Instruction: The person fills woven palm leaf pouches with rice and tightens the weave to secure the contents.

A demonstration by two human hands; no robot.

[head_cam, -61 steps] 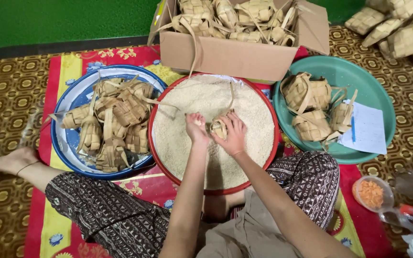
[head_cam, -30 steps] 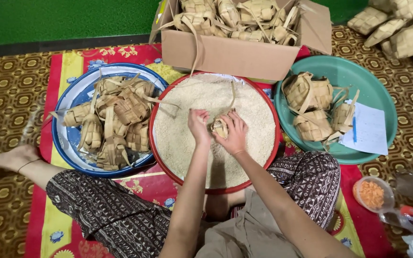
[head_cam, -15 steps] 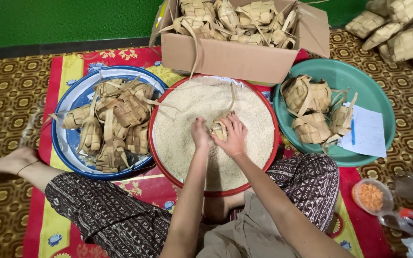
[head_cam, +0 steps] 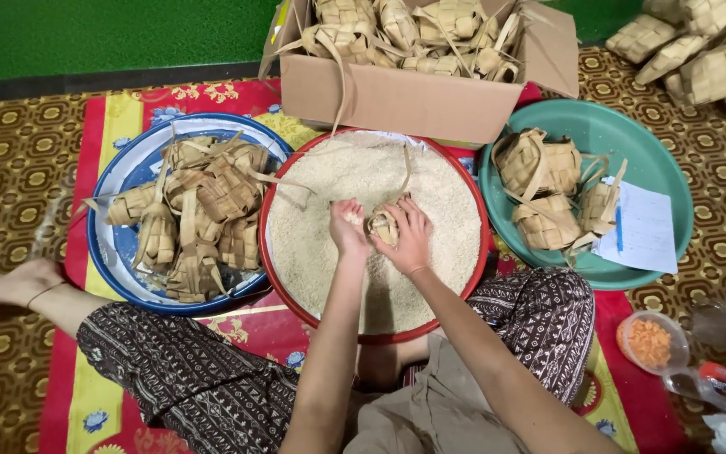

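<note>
A red round tray [head_cam: 277,277] full of white rice [head_cam: 447,210] sits in front of me. Over its middle, my right hand [head_cam: 412,240] is shut on a small woven palm-leaf pouch [head_cam: 382,225], whose leaf strip trails up across the rice. My left hand [head_cam: 348,229] is cupped right beside the pouch's opening, fingers together with rice grains in them, touching the pouch.
A blue-rimmed tray [head_cam: 119,252] at left holds several woven pouches. A green basin [head_cam: 632,134] at right holds three pouches and a paper sheet [head_cam: 644,229]. A cardboard box [head_cam: 405,101] of pouches stands behind. Small plastic containers [head_cam: 653,340] lie at lower right. My legs are crossed below.
The view has shifted slightly. Both hands stay over the rice with the pouch; the left hand has moved a little closer against its opening.
</note>
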